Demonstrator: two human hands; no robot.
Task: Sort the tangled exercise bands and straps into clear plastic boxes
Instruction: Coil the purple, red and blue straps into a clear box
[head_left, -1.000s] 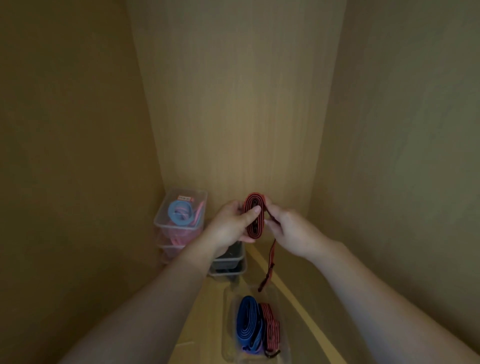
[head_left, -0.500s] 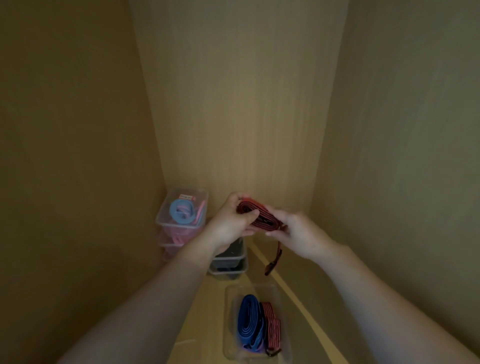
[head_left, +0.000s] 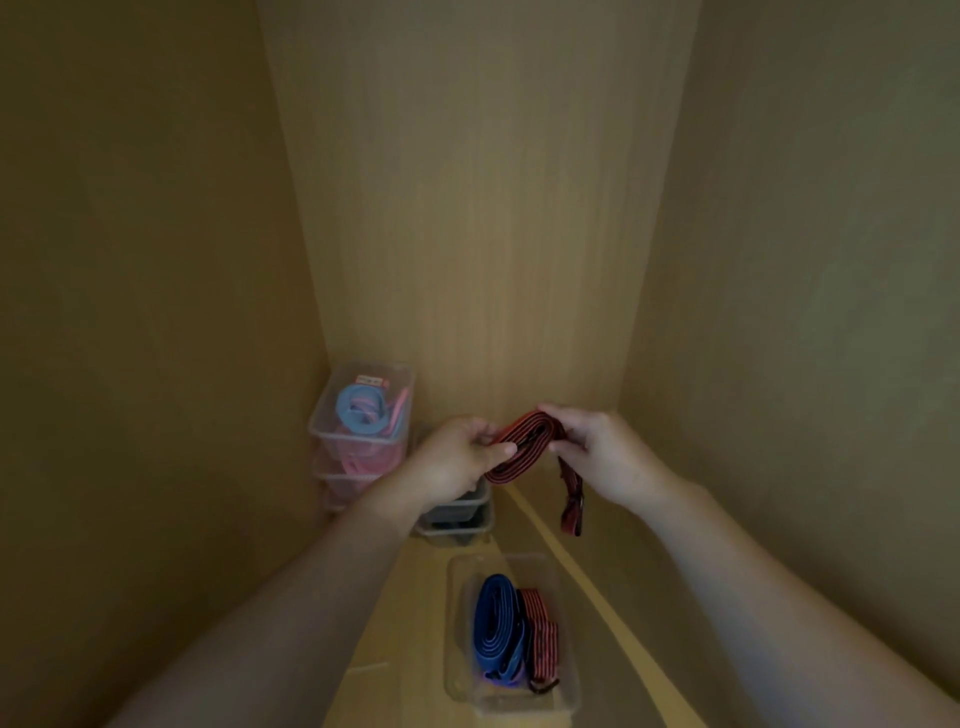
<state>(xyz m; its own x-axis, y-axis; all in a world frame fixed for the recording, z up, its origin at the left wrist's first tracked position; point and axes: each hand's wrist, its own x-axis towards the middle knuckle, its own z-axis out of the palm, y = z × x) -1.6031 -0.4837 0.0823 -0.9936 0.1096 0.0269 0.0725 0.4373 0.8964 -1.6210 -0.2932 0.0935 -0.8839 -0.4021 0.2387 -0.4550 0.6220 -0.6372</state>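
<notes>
While near open box (head_left: 511, 699) already held blue strap (head_left: 493, 629) plus striped strap (head_left: 540, 636), both hands' fingers (head_left: 498, 451) pinched red striped strap (head_left: 522, 449) mid-air, coiled, tail dangling; stacked boxes (head_left: 363, 415) behind looked filled. Judged: nearly done.

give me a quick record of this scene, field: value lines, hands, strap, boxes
left hand: pinches the left end of the red striped strap
right hand: pinches its right end
strap state: folded into a flat coil held level between the hands, with a loose tail hanging below the right hand
open box: on the floor in front, holds a blue strap and a second red strap
stacked boxes: back left corner, top one holds light blue and pink bands
dark box: behind the left hand, contents unclear
</notes>
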